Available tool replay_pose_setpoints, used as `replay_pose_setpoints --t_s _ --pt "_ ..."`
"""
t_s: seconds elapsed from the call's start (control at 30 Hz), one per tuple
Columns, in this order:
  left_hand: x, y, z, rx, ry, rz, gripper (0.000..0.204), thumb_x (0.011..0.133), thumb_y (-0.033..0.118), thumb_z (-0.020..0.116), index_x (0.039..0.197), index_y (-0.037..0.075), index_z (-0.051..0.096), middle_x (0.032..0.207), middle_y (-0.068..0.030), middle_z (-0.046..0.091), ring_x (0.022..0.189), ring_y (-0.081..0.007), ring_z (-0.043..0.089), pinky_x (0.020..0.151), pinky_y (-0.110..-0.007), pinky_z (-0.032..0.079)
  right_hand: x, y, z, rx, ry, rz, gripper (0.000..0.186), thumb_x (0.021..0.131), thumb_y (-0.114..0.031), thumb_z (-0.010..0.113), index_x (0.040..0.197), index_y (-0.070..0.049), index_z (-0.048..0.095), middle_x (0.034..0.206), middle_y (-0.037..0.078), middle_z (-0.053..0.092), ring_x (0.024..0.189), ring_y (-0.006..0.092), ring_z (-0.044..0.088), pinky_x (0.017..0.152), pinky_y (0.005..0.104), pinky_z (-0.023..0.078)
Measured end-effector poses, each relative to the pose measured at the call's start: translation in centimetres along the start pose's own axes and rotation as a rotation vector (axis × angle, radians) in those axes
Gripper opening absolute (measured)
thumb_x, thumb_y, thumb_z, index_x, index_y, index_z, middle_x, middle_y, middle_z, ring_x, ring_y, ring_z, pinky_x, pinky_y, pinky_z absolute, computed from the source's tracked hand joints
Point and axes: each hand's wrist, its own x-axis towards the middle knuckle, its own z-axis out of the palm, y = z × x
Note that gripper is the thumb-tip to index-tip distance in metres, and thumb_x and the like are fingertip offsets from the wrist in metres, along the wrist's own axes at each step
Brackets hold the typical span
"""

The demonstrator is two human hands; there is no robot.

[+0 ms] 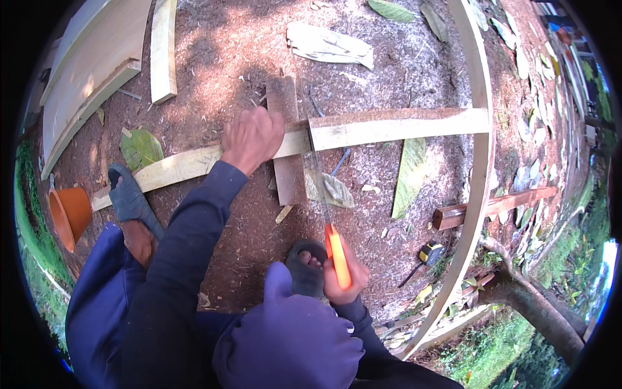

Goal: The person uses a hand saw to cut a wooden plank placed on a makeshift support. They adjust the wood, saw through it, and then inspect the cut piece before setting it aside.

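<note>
My right hand (348,275) is closed round the orange handle of a handsaw (337,249). The thin blade points away from me and crosses a long pale wooden plank (395,123); a cut line shows in the wood there. My left hand (253,137) bears down on the same plank just left of the blade, its fingers curled over the far edge. Under the plank lies a short brown board (283,100), set crosswise on the ground. A sandalled foot (133,204) rests against the plank's left part; the other foot (304,262) is near the saw handle.
Another long pale plank (481,175) meets the right end. A yellow-black tape measure (430,253) and a reddish timber piece (499,206) lie on the right. An orange pot (70,217), wooden panels (97,78), a pale cloth (330,45) and scattered leaves (409,175) lie around.
</note>
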Motion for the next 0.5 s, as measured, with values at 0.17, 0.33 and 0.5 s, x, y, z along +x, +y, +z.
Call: replay_pose_setpoints --t_s 0.17,0.33,0.5 --pt "-0.4 0.0 1.6 0.049 0.151 0.084 0.05 0.099 0.034 0.046 0.069 -0.002 0.065 0.079 -0.0309 0.068 0.072 -0.0469 0.068 0.072 -0.059 0.053 -0.7 -1.0 -0.6 0.045 0.037 0.125 0.06 0.076 0.001 0.064 0.136 0.003 0.065 0.111 0.021 0.077 0.076 0.0248 0.078 0.069 0.0321 0.06" --pt "-0.4 -1.3 2.1 0.067 0.231 0.113 0.048 0.098 0.033 0.048 0.077 -0.004 0.069 0.087 -0.0346 0.07 0.083 -0.0497 0.07 0.081 -0.059 0.055 8.7 -0.8 4.5 0.136 0.073 0.012 0.058 0.08 -0.003 0.066 0.138 0.002 0.062 0.119 0.024 0.072 0.075 0.0355 0.074 0.068 0.0362 0.058" --pt "-0.9 -0.1 1.8 0.106 0.17 0.105 0.04 0.099 0.031 0.05 0.082 -0.001 0.067 0.091 -0.0323 0.07 0.084 -0.0493 0.069 0.081 -0.06 0.054 -5.6 -0.1 -3.8 0.109 -0.106 0.134 0.059 0.078 0.003 0.061 0.137 0.006 0.062 0.128 0.024 0.071 0.102 0.0312 0.077 0.086 0.0353 0.062"
